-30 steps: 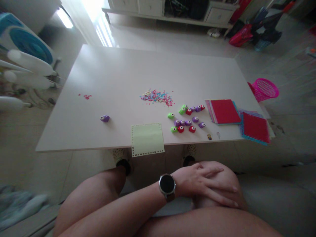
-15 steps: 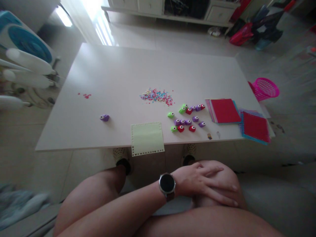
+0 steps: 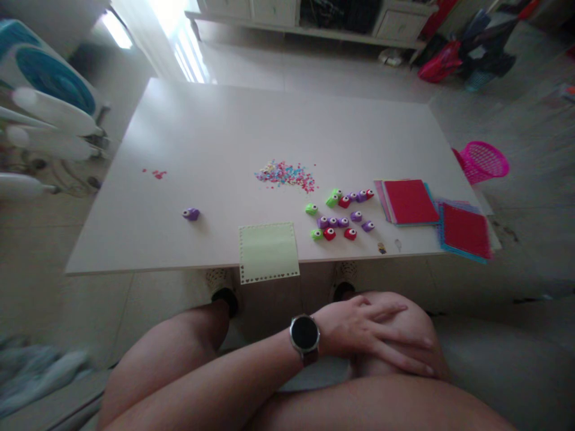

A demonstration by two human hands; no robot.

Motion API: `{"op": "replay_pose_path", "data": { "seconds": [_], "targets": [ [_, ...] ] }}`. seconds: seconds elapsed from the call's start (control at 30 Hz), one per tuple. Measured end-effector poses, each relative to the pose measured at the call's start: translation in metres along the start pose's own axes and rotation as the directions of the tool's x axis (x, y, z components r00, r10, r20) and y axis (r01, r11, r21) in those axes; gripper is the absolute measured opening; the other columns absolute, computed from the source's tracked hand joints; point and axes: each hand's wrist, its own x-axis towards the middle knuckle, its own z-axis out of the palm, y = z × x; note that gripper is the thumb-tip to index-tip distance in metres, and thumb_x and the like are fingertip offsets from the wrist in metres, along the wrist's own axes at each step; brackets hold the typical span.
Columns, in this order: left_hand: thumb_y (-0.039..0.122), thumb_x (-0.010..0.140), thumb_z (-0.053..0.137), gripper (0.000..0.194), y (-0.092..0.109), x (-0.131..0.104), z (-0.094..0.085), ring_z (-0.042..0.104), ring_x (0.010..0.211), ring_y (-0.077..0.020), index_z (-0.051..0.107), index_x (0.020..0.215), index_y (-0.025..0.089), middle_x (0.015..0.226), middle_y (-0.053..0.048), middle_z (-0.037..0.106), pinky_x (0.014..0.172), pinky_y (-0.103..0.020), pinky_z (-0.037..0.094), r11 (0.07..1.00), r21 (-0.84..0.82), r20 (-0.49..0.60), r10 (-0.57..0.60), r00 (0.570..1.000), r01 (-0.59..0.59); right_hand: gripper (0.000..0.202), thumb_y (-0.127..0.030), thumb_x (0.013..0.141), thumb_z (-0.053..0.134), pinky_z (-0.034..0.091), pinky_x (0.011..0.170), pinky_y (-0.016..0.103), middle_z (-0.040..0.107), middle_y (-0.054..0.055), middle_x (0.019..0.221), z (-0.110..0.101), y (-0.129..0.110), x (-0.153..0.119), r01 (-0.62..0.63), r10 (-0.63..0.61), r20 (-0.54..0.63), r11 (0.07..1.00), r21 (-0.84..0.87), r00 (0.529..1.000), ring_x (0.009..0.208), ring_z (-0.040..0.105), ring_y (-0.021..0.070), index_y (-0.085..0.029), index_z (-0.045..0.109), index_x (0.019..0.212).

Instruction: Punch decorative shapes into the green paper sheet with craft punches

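Note:
My left hand (image 3: 375, 335) lies across my right knee, fingers spread and holding nothing, with a round watch on its wrist. My right hand does not show. Nearest on the white table (image 3: 215, 131) is a pale green sheet of paper (image 3: 268, 248), its edges punched with small shapes and its front part jutting over the table edge. To its right sit several small craft punches (image 3: 332, 222) in purple, red and green. One purple craft punch (image 3: 191, 214) stands apart on the left. Behind the sheet lies a heap of coloured paper confetti (image 3: 287, 175).
Two stacks of coloured paper, a red-topped stack (image 3: 411, 202) and a punched-edge stack (image 3: 465, 230), lie at the table's right end. Pink paper bits (image 3: 158, 175) lie far left. A pink basket (image 3: 485, 160) stands beyond the right edge. A white cabinet (image 3: 269, 12) stands behind.

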Motion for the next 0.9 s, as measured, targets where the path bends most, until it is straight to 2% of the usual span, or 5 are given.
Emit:
{"op": "replay_pose_path", "data": {
  "seconds": [0.2,0.37,0.53,0.83,0.9],
  "targets": [
    [0.024,0.104,0.044,0.063,-0.001,0.0,0.001,0.042,0.156,-0.0256,0.042,0.156,0.058,0.174,0.018,0.03,0.098,-0.034,0.064,1.0,-0.001,-0.009,0.019,1.0,-0.019,0.063,-0.055,0.097,0.065,0.032,0.118,0.081,0.028,0.013,0.175,-0.002,0.016,0.009,0.051,-0.052,0.045,0.998,0.025,0.998,0.161,0.02,0.0487,-0.03,0.06,0.154],
    [0.024,0.103,0.046,0.064,-0.001,0.0,0.002,0.042,0.156,-0.0274,0.041,0.158,0.057,0.176,0.015,0.028,0.098,-0.036,0.063,0.999,-0.011,0.003,0.034,0.999,-0.034,0.066,-0.056,0.1,0.059,0.029,0.119,0.083,0.024,0.013,0.176,-0.002,0.017,0.01,0.038,-0.039,0.037,0.998,0.044,0.999,0.162,0.015,0.0487,-0.03,0.052,0.16],
    [0.025,0.105,0.041,0.062,0.0,0.001,0.0,0.04,0.158,-0.0261,0.04,0.157,0.058,0.174,0.019,0.028,0.098,-0.033,0.062,1.0,-0.007,0.019,0.015,1.0,-0.015,0.065,-0.058,0.097,0.063,0.034,0.115,0.083,0.026,0.014,0.175,-0.004,0.016,0.012,0.031,-0.033,0.072,0.999,0.037,0.997,0.16,0.021,0.0514,-0.029,0.059,0.155],
    [0.024,0.104,0.046,0.063,-0.003,0.001,-0.001,0.042,0.156,-0.029,0.041,0.158,0.055,0.176,0.014,0.028,0.096,-0.037,0.064,0.999,-0.017,0.003,0.044,0.999,-0.044,0.061,-0.054,0.1,0.061,0.032,0.116,0.084,0.024,0.014,0.176,-0.002,0.016,0.009,0.08,-0.081,0.055,0.997,0.013,0.995,0.161,0.018,0.0491,-0.031,0.056,0.157],
    [0.025,0.105,0.045,0.065,-0.002,0.002,-0.002,0.04,0.158,-0.0262,0.036,0.159,0.059,0.177,0.016,0.023,0.097,-0.036,0.064,0.999,0.018,0.051,0.028,0.998,-0.029,0.061,-0.054,0.1,0.06,0.03,0.116,0.085,0.023,0.014,0.176,-0.001,0.016,0.008,0.07,-0.07,0.042,0.998,0.008,0.997,0.162,0.016,0.0491,-0.031,0.056,0.157]
  ]
}}
